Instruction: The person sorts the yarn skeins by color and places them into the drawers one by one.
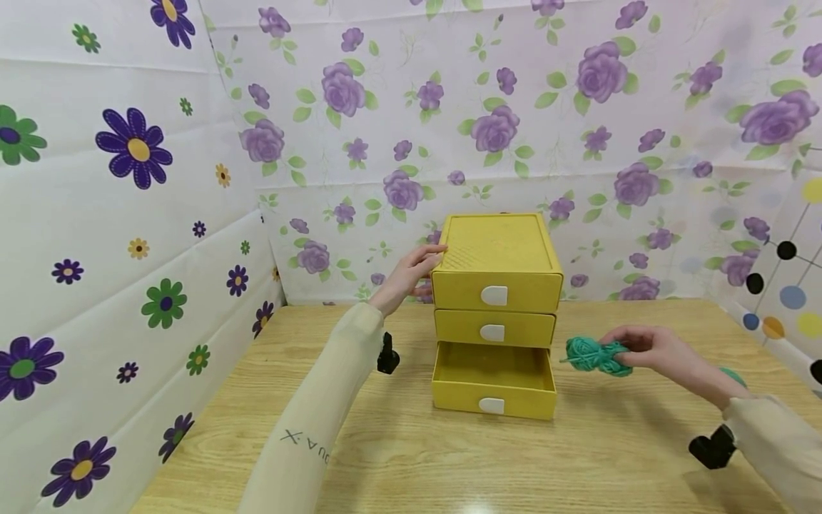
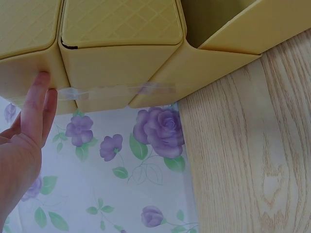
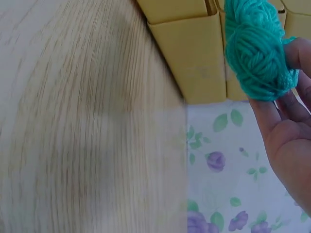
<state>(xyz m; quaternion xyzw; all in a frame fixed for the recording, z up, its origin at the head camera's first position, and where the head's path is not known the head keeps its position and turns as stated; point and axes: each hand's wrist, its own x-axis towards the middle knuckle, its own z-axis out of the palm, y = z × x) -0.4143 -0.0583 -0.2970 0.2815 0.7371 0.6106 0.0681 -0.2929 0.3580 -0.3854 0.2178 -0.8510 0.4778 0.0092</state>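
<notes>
A yellow drawer unit with three stacked drawers and white pulls stands on the table. Its bottom drawer is pulled out, and the bare floor of it shows. My left hand rests against the unit's upper left side; in the left wrist view its fingers lie extended on the yellow wall. To the right of the pulled-out drawer, my right hand pinches a skein of green yarn between thumb and fingers. The skein is bunched into two lobes and held above the table, with a short loose end.
Part of another green thing shows behind my right forearm, mostly hidden. The wooden table meets a flowered backdrop behind the unit. A flower-patterned side sheet rises at the left, a dotted one at the right.
</notes>
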